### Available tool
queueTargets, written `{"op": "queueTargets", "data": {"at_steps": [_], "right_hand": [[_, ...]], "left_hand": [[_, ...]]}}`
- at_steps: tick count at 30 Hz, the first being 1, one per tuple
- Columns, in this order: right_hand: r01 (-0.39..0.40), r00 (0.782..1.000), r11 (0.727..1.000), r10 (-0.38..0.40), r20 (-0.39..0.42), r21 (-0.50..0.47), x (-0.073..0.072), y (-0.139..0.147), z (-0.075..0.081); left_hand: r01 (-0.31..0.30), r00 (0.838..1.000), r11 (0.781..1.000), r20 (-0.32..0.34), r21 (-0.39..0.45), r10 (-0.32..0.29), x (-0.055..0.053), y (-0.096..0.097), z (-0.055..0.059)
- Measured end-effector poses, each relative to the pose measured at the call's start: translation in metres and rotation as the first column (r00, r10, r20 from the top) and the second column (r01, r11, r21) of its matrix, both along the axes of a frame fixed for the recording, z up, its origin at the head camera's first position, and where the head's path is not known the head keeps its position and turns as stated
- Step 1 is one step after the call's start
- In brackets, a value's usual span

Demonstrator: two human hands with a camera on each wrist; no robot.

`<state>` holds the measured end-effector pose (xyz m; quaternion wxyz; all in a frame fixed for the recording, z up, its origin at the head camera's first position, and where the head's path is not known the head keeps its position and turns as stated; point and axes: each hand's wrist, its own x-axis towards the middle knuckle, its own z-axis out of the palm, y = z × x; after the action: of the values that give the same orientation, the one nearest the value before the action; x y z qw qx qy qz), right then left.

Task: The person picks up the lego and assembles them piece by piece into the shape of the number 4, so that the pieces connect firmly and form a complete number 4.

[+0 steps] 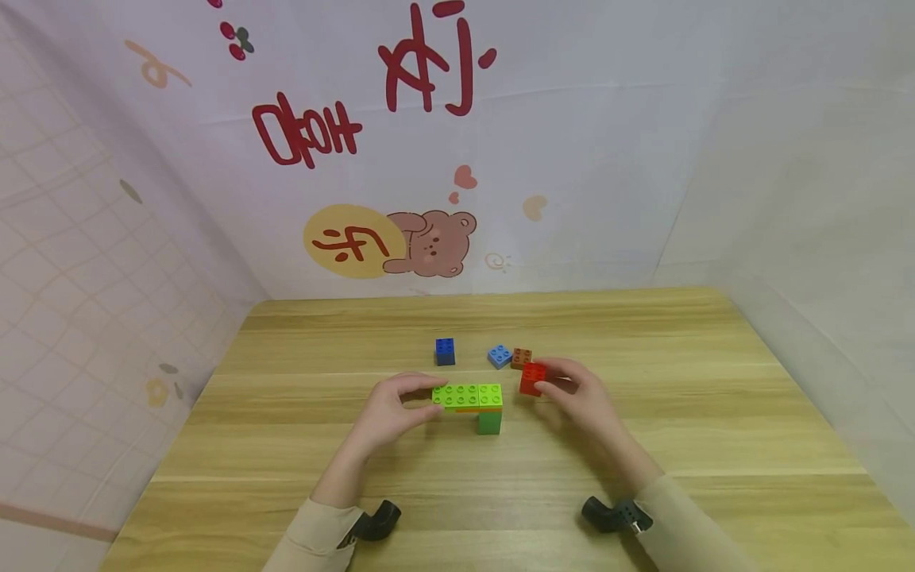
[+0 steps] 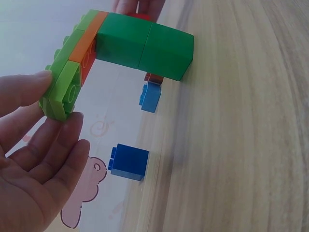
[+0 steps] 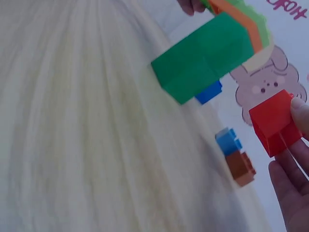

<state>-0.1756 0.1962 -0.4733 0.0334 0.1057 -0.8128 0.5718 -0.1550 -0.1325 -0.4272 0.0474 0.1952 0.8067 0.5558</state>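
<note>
My left hand [image 1: 389,407] pinches the free end of a toy-brick build between thumb and fingers. Lime green bricks [image 1: 457,396] form its top, above an orange layer [image 2: 89,43]. Under the right end, two dark green bricks [image 2: 145,43] make a column; whether its foot touches the table I cannot tell. To the right of the build, my right hand [image 1: 581,397] pinches a red brick [image 3: 275,121] by its sides, its hollow underside partly showing. The red brick is apart from the build and appears raised off the table.
Behind the build, a dark blue brick [image 1: 445,352] stands on the wooden table [image 1: 322,334]. A light blue brick [image 1: 499,356] and a brown brick [image 1: 522,358] lie side by side, just beyond the red one. A printed white cloth [image 1: 586,159] hangs along the table's back edge.
</note>
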Motion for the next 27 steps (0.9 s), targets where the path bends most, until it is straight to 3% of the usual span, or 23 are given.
{"op": "queueTargets", "data": {"at_steps": [13, 16, 21, 27], "right_hand": [[-0.091, 0.989, 0.986, 0.072, -0.132, -0.139, 0.011, -0.017, 0.027], [-0.138, 0.972, 0.976, 0.102, -0.209, -0.166, 0.014, -0.023, 0.033], [-0.239, 0.923, 0.956, 0.171, -0.344, -0.167, 0.017, -0.035, 0.040], [-0.291, 0.900, 0.945, 0.219, -0.377, -0.148, 0.018, -0.045, 0.044]], "left_hand": [[-0.006, 1.000, 1.000, 0.002, 0.000, 0.006, 0.000, 0.001, 0.001], [-0.006, 1.000, 1.000, 0.006, 0.008, 0.006, 0.000, 0.002, 0.001], [0.000, 1.000, 1.000, 0.001, 0.010, 0.000, 0.000, 0.000, 0.000], [0.000, 1.000, 1.000, -0.001, 0.004, 0.000, -0.001, 0.000, 0.000]]}}
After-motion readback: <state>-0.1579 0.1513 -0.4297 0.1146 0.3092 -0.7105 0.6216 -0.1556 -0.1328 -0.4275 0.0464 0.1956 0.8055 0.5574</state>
